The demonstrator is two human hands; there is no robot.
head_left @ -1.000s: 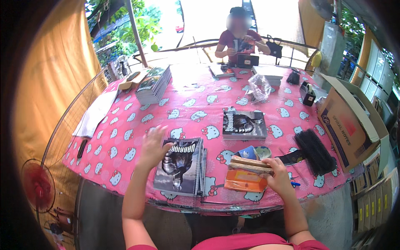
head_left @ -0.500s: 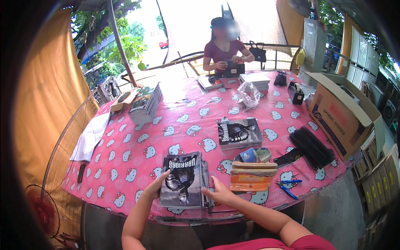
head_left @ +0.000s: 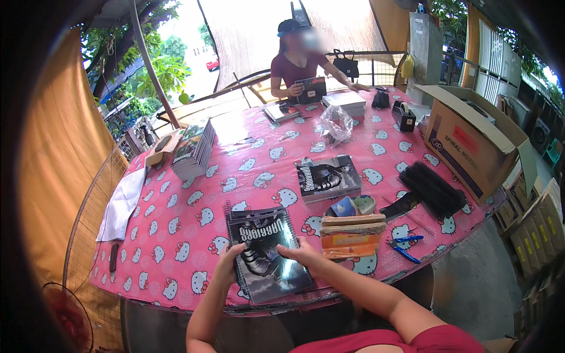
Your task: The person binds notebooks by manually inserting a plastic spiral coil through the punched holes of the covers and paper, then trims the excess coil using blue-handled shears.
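A small stack of spiral notebooks (head_left: 266, 256) with dark armour-picture covers lies near the table's front edge, the top one turned slightly. My left hand (head_left: 227, 263) grips its left side, with the thumb up at the cover's edge. On the right side my right hand (head_left: 303, 254) holds it too, thumb lying on the cover. Black coil binding shows along the stack's edges. To the right of my right hand stand brown-and-orange wrapped blocks (head_left: 352, 236). A pile of unbound-looking books (head_left: 328, 177) with a similar cover sits beyond.
Blue-handled pliers (head_left: 406, 250) and a bundle of black coils (head_left: 432, 191) lie at right, before a large open carton (head_left: 471, 147). A notebook stack (head_left: 194, 150) stands far left, near white cloth (head_left: 122, 203). Across the table, a co-worker (head_left: 300, 67) holds a dark book (head_left: 311, 90).
My hands have turned the top notebook askew over the stack, and my right thumb now rests on its cover. The co-worker's one arm has stretched out toward the table's right side.
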